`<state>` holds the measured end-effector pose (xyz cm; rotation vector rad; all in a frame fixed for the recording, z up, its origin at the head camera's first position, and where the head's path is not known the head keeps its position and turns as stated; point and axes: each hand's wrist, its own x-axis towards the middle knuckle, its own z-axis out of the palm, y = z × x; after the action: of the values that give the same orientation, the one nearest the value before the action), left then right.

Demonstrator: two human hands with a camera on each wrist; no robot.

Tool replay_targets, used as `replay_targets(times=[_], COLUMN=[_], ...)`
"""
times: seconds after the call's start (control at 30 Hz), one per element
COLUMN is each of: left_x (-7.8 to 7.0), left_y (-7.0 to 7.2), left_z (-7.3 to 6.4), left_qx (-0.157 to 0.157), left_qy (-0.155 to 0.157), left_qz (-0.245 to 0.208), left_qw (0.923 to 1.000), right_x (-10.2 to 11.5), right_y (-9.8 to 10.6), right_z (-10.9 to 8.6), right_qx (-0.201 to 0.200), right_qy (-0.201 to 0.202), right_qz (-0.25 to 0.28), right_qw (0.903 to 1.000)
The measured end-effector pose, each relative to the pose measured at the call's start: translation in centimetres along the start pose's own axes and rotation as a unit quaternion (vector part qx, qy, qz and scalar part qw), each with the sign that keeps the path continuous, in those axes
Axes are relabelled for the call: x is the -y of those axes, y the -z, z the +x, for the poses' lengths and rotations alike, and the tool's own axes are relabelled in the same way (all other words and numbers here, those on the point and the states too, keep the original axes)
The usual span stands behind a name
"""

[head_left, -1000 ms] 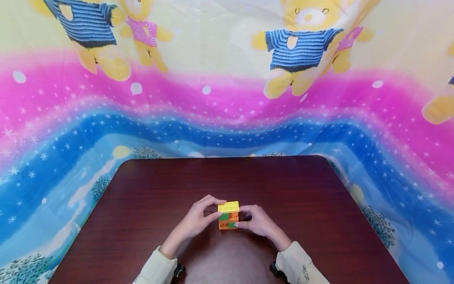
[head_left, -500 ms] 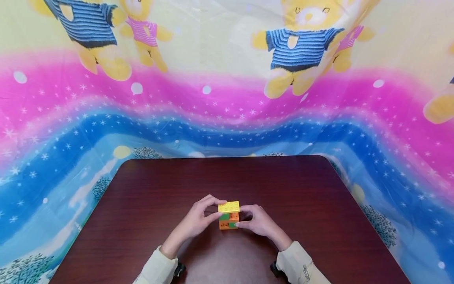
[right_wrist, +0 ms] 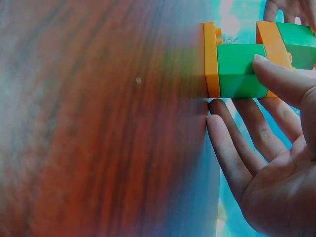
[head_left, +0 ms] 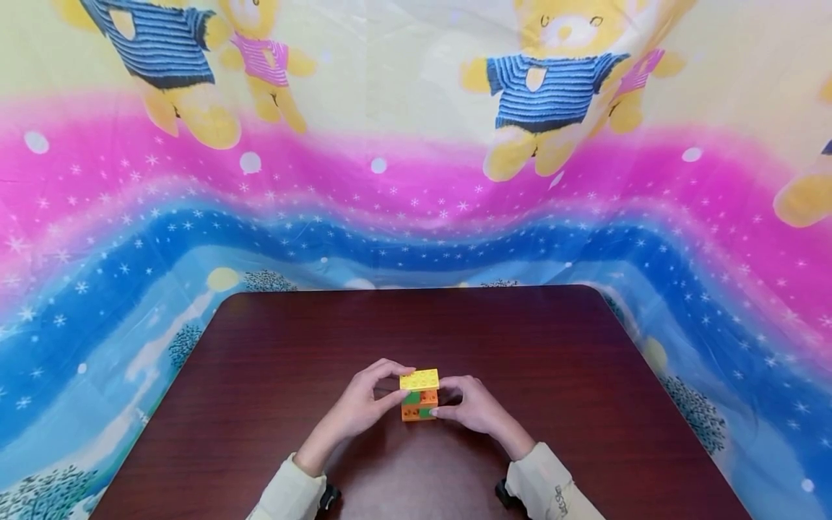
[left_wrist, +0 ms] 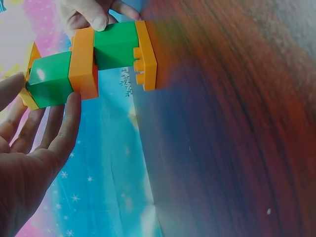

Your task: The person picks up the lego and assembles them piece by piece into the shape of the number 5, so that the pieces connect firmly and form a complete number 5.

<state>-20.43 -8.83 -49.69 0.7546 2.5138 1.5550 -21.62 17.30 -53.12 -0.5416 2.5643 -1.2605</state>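
Observation:
A small stack of toy building bricks (head_left: 419, 396) stands upright on the table between both hands. On top is a yellow studded plate (head_left: 419, 378). Below it come an upper green block (left_wrist: 51, 79), an orange plate (left_wrist: 83, 61), a lower green block (right_wrist: 242, 71) and an orange base plate (right_wrist: 211, 61). The green blocks sit at opposite ends, upper left and lower right. My left hand (head_left: 360, 401) grips the upper part, thumb at the yellow plate. With its thumb on the lower green block, my right hand (head_left: 476, 406) holds the lower right side, fingers behind.
The dark brown wooden table (head_left: 312, 325) has rounded far corners. Behind and beside it hangs a colourful curtain (head_left: 416, 180) with bears and snowflakes. Light sleeves (head_left: 549, 484) and black wrist straps lie near the table's front.

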Motion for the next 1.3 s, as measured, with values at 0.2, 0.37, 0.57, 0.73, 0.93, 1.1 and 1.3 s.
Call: replay_targets(times=[0.2,0.37,0.57,0.73,0.93,1.1,1.3], left_x=[-0.1,-0.4,-0.7,-0.9,-1.0,-1.0,-1.1], left_y=[-0.2,-0.2,-0.1,0.0,-0.1,-0.1,0.0], left_z=[0.0,-0.1,-0.1,-0.1,-0.2,-0.1,-0.1], left_qx=[-0.009,-0.013,-0.014,-0.013,-0.013,-0.009,-0.005], left_qy=[0.005,0.009,0.009,-0.001,-0.003,-0.006,-0.009], left_qz=[-0.004,-0.008,-0.011,-0.010,0.011,0.023,0.034], left_qw=[0.9999,0.9998,0.9998,0.9999,0.9999,0.9997,0.9994], right_x=[0.0,0.0,0.0,0.1,0.1,0.1,0.1], right_y=[0.0,0.1,0.0,0.1,0.1,0.1,0.1], right_z=[0.0,0.0,0.0,-0.1,-0.2,-0.2,-0.1], right_qx=[0.001,0.004,0.006,0.010,0.010,0.006,0.002], right_qy=[-0.002,-0.007,0.000,0.003,0.008,0.009,0.007], right_qz=[0.003,0.005,0.002,0.006,0.005,-0.003,-0.004], right_qw=[1.0000,1.0000,1.0000,0.9999,0.9999,0.9999,1.0000])
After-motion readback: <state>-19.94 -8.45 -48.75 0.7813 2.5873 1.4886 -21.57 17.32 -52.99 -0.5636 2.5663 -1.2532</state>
